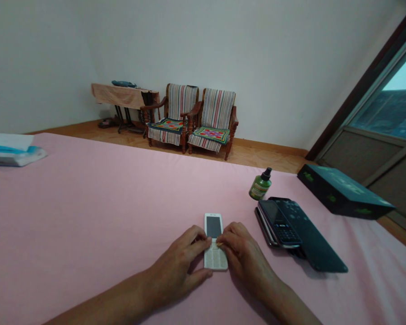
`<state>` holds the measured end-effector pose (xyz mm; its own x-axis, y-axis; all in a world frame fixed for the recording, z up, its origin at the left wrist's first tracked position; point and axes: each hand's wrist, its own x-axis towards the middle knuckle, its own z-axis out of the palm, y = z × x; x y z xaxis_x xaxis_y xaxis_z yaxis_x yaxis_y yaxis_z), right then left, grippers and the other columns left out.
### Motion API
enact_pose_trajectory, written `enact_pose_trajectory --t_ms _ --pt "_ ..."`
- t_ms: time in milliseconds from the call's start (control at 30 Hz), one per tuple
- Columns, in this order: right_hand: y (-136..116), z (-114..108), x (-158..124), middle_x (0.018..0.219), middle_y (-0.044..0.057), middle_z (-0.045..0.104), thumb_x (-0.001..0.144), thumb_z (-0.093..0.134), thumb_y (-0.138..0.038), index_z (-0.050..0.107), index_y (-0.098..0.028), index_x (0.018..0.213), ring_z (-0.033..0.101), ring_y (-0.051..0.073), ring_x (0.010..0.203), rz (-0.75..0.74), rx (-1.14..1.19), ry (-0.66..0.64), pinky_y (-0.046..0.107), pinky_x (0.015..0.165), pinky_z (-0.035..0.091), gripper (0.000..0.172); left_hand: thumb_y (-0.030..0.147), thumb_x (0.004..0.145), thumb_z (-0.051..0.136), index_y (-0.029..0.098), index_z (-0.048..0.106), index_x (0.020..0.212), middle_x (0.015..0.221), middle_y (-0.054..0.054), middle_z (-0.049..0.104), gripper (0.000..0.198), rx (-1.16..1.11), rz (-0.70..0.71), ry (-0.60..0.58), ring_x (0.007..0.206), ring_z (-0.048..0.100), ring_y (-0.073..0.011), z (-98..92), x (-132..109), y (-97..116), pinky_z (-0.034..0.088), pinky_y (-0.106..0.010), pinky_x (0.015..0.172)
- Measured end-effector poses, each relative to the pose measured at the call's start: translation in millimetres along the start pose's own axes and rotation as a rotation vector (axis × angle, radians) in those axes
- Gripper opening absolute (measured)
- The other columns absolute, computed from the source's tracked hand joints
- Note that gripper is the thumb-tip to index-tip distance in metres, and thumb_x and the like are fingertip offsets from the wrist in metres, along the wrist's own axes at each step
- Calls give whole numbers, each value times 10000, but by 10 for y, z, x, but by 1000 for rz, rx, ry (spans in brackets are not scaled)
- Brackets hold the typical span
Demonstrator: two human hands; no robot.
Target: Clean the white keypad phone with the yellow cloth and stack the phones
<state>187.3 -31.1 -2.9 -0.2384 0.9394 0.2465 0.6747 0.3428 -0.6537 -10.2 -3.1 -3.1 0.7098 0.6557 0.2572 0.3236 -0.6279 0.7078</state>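
Note:
A white mobile phone with a dark screen and a keypad lies face up on the pink bedsheet, its top pointing away from me. My left hand steadies it from the left, the thumb at the lower corner and a fingertip by the upper keys. From the right, my right hand is closed in a pinch over the upper keypad. Something tiny and yellowish shows at its fingertips, too small to name. Both hands partly cover the phone's sides.
To the right lie stacked phones beside a long dark flat object. Behind them stand a green spray bottle and a black box. A white-and-blue packet is at far left. Two wooden chairs stand by the wall.

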Motion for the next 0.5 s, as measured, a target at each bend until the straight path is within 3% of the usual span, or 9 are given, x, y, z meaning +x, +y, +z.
enact_pose_trajectory --t_ms 233,500 --pt "-68 -75 -68 844 42 559 838 511 6 620 -173 764 511 180 821 19 -75 -107 290 696 405 223 135 713 759 208 586 1145 1137 -69 539 471 -38 10 39 1059 537 -217 6 6 -60 473 -368 927" --pt "-78 -52 -16 851 61 569 867 497 -18 627 -165 775 509 191 826 23 -154 -66 297 708 409 216 120 723 736 208 599 1128 1126 -69 550 437 -34 7 33 1049 549 -214 -3 12 -40 479 -361 922"
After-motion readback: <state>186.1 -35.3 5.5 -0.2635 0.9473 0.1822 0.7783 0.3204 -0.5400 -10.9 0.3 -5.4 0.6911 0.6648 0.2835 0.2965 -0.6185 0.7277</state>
